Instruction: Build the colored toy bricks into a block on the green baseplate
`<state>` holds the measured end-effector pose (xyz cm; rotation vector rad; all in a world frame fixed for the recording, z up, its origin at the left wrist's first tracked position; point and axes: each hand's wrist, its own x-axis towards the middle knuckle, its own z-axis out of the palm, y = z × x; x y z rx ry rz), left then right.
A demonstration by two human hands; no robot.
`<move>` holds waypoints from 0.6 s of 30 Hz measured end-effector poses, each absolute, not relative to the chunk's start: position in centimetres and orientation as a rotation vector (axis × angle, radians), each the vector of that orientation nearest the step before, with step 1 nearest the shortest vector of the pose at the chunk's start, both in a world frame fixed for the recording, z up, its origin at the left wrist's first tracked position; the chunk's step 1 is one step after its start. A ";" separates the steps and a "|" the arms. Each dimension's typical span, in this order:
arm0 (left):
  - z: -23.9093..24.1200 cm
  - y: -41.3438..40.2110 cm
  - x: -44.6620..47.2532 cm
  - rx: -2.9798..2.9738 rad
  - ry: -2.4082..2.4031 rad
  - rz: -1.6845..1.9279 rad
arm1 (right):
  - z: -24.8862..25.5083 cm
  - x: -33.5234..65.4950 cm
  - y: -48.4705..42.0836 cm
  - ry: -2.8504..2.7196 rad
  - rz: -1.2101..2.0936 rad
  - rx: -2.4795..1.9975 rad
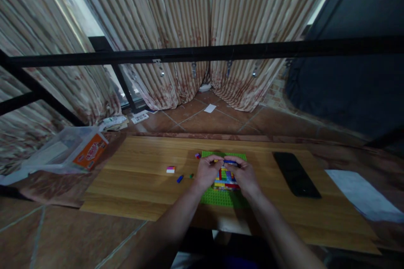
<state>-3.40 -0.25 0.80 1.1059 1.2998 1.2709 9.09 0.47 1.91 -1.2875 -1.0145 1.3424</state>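
Observation:
A green studded baseplate point(217, 200) lies on the wooden board, bearing a multicoloured structure of toy bricks point(224, 179). Over its far part my two hands meet at the fingertips. My right hand point(243, 175) is closed, thumb and fingers pinching a long blue toy brick point(230, 162). My left hand point(207, 172) is closed too, its fingertips at the blue brick's left end, with a bit of yellow toy brick point(216, 160) showing between them. Whether these pieces touch the structure is hidden by my fingers.
Loose on the left lie a pink-and-white brick point(171, 170), a blue brick point(180, 179), a small green piece point(191, 175) and a red-purple piece point(198, 156). A black phone-like slab point(296, 174) rests right; a clear plastic box point(67, 149) stands far left. A black rail point(189, 55) crosses beyond.

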 end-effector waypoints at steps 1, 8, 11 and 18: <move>0.8 -0.3 -3.4 1.112 1.300 1.277 | 1.9 9.1 0.4 -1.019 1.348 -1.281; 0.3 -1.9 -5.3 1.105 1.323 1.410 | 0.9 10.9 -0.2 -0.942 1.281 -1.206; -0.5 -3.0 -6.9 1.132 1.397 1.420 | -0.3 12.5 -0.2 -0.914 1.189 -1.214; -0.7 -3.0 -5.7 1.197 1.433 1.397 | -0.2 12.8 -0.6 -0.971 1.199 -1.276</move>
